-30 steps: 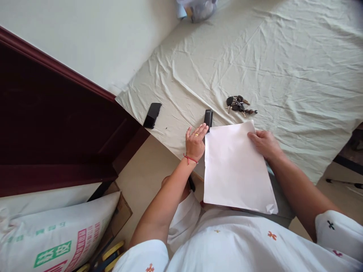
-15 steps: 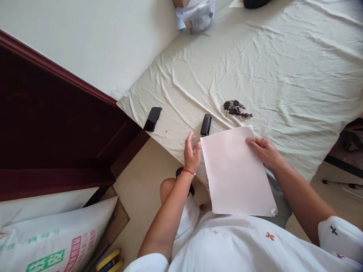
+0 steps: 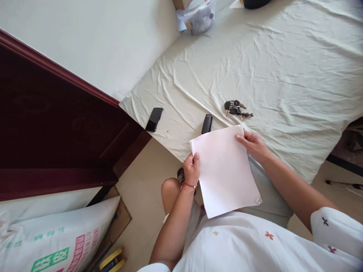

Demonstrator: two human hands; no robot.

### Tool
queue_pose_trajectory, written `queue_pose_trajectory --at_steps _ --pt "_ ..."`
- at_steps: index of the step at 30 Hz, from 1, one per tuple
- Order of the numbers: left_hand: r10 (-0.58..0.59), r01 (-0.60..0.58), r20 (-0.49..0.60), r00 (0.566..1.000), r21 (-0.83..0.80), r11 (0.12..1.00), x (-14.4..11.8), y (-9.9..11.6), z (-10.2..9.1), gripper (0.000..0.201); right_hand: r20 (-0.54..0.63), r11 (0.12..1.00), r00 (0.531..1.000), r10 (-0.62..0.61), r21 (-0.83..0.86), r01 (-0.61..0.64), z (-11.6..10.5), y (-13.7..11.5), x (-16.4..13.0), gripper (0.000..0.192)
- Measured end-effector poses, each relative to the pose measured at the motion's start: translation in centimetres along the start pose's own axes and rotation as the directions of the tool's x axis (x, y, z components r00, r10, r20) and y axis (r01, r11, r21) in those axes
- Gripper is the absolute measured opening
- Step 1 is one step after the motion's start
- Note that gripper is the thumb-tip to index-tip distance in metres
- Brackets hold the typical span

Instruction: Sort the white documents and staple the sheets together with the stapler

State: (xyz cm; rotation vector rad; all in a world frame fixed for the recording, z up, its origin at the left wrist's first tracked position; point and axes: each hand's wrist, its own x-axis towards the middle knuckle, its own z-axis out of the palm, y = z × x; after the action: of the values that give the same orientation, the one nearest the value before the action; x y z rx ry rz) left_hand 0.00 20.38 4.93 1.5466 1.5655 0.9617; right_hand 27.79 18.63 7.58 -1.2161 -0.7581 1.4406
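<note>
Head view: left hand (image 3: 191, 167) pinches the left edge of the paper (image 3: 224, 170); right hand (image 3: 253, 145) grips its far right corner. Sheet held flat over the lap, its far edge at the counter (image 3: 283, 68) rim. Stapler (image 3: 207, 124) lies just beyond the far edge; keys (image 3: 235, 107) to its right, phone (image 3: 154, 119) well left. Judged step: squaring the sheet. Next calls for one hand freed toward the stapler.

I see the paper (image 3: 224, 170) between my hands, stapler (image 3: 207, 124) just behind it, keys (image 3: 236, 108) further right, phone (image 3: 154, 119) left.
</note>
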Motion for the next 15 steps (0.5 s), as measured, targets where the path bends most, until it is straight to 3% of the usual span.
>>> queue_pose_trajectory --at_steps 5,10,15 --pt "0.021 -0.022 0.007 1.0 0.04 0.999 0.2 -0.7 0.6 0.055 -0.1 0.971 0.973 -0.208 -0.144 0.193 -0.4 -1.0 2.1 0.045" --pt "0.009 -0.008 0.034 0.999 -0.012 1.0 0.3 -1.3 1.0 0.056 -0.129 0.941 0.968 -0.216 -0.291 0.171 -1.4 0.2 2.9 0.045" --pt "-0.014 0.016 0.059 0.998 -0.037 0.999 0.2 -1.8 0.9 0.055 -0.155 0.865 0.94 -0.303 -0.458 0.203 -2.2 1.8 3.3 0.042"
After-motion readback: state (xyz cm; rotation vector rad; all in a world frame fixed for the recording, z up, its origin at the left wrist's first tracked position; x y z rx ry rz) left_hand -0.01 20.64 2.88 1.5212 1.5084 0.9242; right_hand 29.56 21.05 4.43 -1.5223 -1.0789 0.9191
